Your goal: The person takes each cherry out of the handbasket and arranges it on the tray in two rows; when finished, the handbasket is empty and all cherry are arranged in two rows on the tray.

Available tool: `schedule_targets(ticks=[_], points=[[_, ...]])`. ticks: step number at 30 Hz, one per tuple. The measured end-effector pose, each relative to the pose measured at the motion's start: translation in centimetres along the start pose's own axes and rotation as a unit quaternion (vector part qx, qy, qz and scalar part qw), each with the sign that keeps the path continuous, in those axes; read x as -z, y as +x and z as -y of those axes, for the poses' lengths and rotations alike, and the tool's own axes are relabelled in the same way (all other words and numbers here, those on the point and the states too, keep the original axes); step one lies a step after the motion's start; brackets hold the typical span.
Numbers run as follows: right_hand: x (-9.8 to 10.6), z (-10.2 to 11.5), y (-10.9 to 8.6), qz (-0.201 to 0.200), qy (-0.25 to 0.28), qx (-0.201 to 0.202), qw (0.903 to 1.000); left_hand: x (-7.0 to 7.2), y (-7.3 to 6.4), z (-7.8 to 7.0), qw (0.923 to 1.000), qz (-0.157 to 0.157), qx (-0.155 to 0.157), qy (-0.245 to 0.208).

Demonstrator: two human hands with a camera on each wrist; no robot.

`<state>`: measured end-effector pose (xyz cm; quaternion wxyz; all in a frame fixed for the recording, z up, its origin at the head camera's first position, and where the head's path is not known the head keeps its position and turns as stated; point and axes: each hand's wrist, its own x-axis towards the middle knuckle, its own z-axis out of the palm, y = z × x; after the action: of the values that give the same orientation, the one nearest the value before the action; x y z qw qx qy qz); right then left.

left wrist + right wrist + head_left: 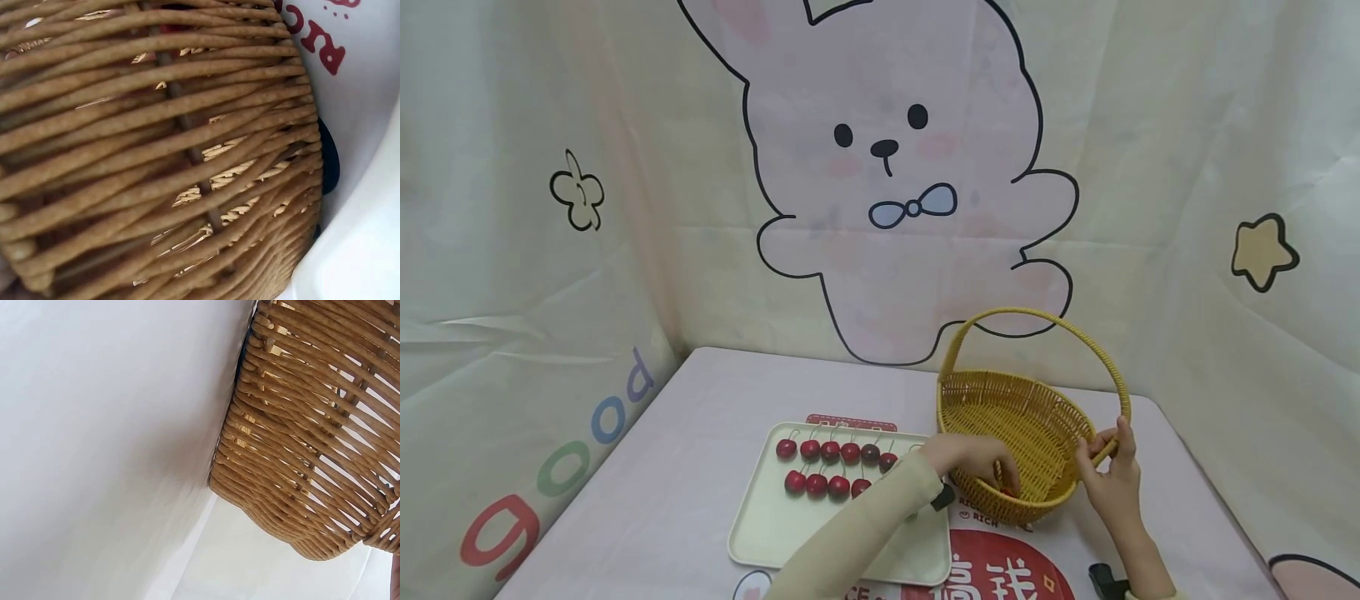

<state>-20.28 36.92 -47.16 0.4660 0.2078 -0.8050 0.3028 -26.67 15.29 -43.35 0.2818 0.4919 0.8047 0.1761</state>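
My left hand [977,460] reaches over the near rim into a yellow woven basket [1037,417], fingers curled downward. A red cherry [1007,492] shows at its fingertips, mostly hidden by them and the rim. Through the weave [206,125] in the left wrist view a bit of red is visible. At the basket's right side my right hand [1112,479] grips the foot of the arched handle [1120,387] between thumb and fingers. The right wrist view has the basket's outer wall [312,437], with the hand almost out of sight.
Left of the basket, a cream tray [842,537] bears two rows of stemmed cherries [830,452], partly covered by the left sleeve [868,533]. A red printed mat [1007,562] lies beneath. Printed cloth walls [1225,350] surround the white table [737,387].
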Motion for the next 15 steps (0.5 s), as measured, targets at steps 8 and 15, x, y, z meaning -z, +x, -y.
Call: schedule_targets(ticks=[8,15], points=[[0.03,0.0,-0.02,0.004,-0.003,-0.006,1.0,-0.04,0.39,-0.14,0.9996,0.01,0.024,0.004],[0.01,-0.03,-0.03,0.003,-0.006,-0.006,1.0,-0.14,0.55,0.06,0.9998,0.006,0.02,0.002]])
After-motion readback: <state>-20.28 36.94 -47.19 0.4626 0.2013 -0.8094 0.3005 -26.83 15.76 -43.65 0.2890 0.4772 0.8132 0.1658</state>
